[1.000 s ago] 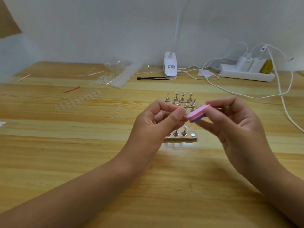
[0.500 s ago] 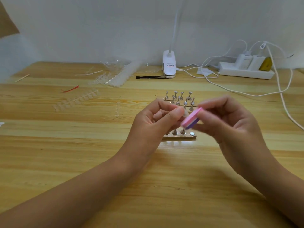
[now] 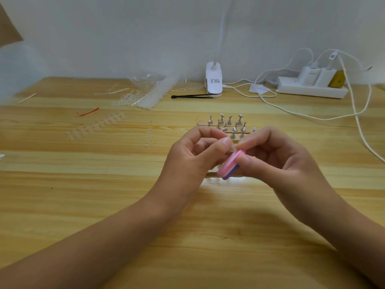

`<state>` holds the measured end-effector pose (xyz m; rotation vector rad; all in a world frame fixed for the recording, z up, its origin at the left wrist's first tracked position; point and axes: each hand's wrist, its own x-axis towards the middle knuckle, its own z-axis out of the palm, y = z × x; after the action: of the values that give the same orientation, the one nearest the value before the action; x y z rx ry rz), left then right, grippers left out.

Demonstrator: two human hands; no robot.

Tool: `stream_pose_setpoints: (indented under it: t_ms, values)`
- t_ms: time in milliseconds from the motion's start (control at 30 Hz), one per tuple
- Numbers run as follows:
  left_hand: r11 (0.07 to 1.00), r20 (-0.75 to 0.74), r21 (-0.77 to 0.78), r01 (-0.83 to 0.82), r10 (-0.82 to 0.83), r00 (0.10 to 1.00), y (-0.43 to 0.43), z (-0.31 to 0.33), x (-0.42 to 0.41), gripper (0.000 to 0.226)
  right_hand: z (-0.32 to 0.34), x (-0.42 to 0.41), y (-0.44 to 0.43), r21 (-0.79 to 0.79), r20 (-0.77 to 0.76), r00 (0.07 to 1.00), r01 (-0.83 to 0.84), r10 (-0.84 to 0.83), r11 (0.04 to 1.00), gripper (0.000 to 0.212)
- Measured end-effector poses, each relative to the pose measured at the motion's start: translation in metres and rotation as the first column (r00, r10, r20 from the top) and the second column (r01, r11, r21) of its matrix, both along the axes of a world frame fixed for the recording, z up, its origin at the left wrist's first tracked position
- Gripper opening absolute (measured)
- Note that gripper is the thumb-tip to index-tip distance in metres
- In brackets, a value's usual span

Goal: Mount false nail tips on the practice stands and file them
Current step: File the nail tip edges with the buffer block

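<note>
My left hand (image 3: 193,157) pinches a small clear nail tip (image 3: 231,150) between thumb and fingers, just above the table. My right hand (image 3: 277,159) grips a pink and purple file block (image 3: 228,165), held against the tip. Behind both hands stand several silver practice stands (image 3: 228,125) on wooden base strips; a nearer strip is mostly hidden by my hands.
Strips of clear nail tips (image 3: 95,127) and a torn clear bag (image 3: 145,90) lie at the left back. A white clip lamp (image 3: 213,80), black tweezers (image 3: 191,96), a power strip (image 3: 312,88) and white cables (image 3: 358,113) sit at the back and right.
My right hand has drawn the file block down and to the left along the nail tip. My left hand has stayed almost still.
</note>
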<state>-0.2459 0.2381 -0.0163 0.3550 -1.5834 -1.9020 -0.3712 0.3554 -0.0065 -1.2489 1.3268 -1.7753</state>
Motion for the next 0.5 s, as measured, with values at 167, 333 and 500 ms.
stream_pose_setpoints:
  t_ms: [167,333,500]
  values:
    - [0.998,-0.035,0.055,-0.016,0.018,0.999,-0.003,0.001,0.0,0.015,0.005,-0.011,0.0,-0.048,0.103,0.978,0.187,-0.181,0.981,0.026]
    - [1.0,-0.013,0.03,0.007,-0.006,1.0,0.001,0.002,0.0,0.024,0.0,-0.002,-0.001,-0.029,0.017,0.999,0.031,-0.031,0.999,0.019]
    - [0.998,-0.032,0.056,-0.012,0.014,0.999,-0.002,0.002,0.0,0.023,0.002,-0.013,0.001,-0.05,0.076,0.987,0.147,-0.143,0.988,0.025]
